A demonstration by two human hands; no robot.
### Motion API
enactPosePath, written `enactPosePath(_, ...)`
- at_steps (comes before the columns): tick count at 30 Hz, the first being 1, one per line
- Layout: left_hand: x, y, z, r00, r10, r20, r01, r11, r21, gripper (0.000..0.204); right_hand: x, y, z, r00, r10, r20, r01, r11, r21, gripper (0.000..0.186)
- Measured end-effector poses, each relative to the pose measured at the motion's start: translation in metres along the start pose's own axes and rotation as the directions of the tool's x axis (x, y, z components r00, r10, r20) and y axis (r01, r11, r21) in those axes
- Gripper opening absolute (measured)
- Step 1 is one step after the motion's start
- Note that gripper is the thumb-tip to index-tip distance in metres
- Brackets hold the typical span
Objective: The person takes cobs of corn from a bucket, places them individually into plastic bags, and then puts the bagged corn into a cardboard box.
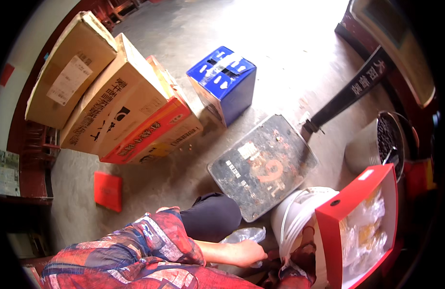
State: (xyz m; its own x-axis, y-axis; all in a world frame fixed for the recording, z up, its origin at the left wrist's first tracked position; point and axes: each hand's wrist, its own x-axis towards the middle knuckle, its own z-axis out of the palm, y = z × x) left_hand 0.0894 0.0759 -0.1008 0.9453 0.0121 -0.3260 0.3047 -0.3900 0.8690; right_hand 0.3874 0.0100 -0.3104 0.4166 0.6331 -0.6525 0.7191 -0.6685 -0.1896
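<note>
Two hands of yours lay low in the frame. Your left hand (249,253) was at the lower centre, its fingers bent inward against the near edge of a clear plastic bag (246,234); you could not be told from this view to be gripping it, since the fingertips were lost in shadow. That bag lay just above and partly behind the hand, its long axis running roughly left to right and rising a little rightward, so your left hand was clearly the nearer one. Your right hand (307,237) was farther right, dark and partly hidden, between a white bucket (291,209) and the side of an open red box (356,192); how far open it was, or whether it had hold of anything, cannot be told. The box filled the lower right, tilted, its length running up the frame and its open side facing right, showing clear plastic packets (364,236) inside. Above your knee (213,212), the black platform of a scale (246,185) touched or nearly touched the bucket.
</note>
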Motion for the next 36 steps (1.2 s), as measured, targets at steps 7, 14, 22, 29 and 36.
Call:
enactPosePath(7,0.001,-0.004,-0.010,0.995,-0.073,0.071,0.068,0.996,0.065,0.028,-0.024,-0.023,-0.049,0.999,0.046,-0.029,-0.037,0.969,0.244,0.035)
enactPosePath(14,-0.008,-0.011,-0.015,0.997,-0.057,-0.056,0.063,0.991,0.118,0.037,-0.121,-0.062,-0.106,0.978,0.197,0.069,-0.202,0.814,0.544,0.036)
enactPosePath(22,-0.009,-0.030,-0.020,0.949,0.034,-0.312,0.037,0.975,0.218,0.027,-0.216,-0.043,-0.096,0.961,0.222,-0.165,-0.075,0.782,0.618,0.044)
enactPosePath(29,-0.010,-0.033,-0.026,0.805,0.017,-0.593,0.070,0.990,0.124,0.028,-0.296,-0.096,-0.071,0.943,0.129,-0.306,0.312,-0.030,0.949,0.034)
enactPosePath(36,-0.023,-0.031,-0.019,0.753,0.133,-0.644,-0.080,0.991,0.111,0.026,-0.305,-0.183,0.013,0.963,-0.248,-0.108,0.096,-0.061,0.994,0.037)
